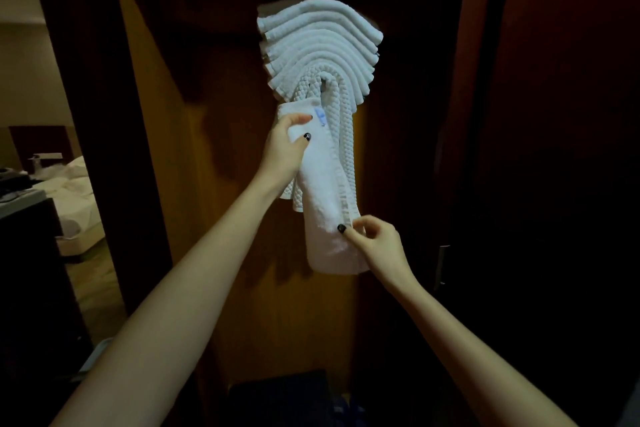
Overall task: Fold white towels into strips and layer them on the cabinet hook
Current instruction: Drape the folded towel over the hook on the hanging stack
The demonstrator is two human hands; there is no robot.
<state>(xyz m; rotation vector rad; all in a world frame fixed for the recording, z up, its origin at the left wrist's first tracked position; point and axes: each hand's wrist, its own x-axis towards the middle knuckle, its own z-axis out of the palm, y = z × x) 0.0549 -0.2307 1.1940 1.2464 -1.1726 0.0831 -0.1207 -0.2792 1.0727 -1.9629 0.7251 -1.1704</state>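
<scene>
Right grip (374, 243), nearest, pinches the low end of the folded towel (320, 191); left grip (287, 146) pinches its top, just under the hung stack (318, 45). Risk: slack pinch lets the fold open or drags hung layers off.

L forearm (194, 253) & R forearm (450, 322) both bare, wrist to frame edge. L hand (284, 146): L thumbnail (307, 136) short, rounded, painted glossy black. R hand (377, 243): R thumbnail (341, 228) w/ same black polish. Other nails hidden or too dim to tell
</scene>
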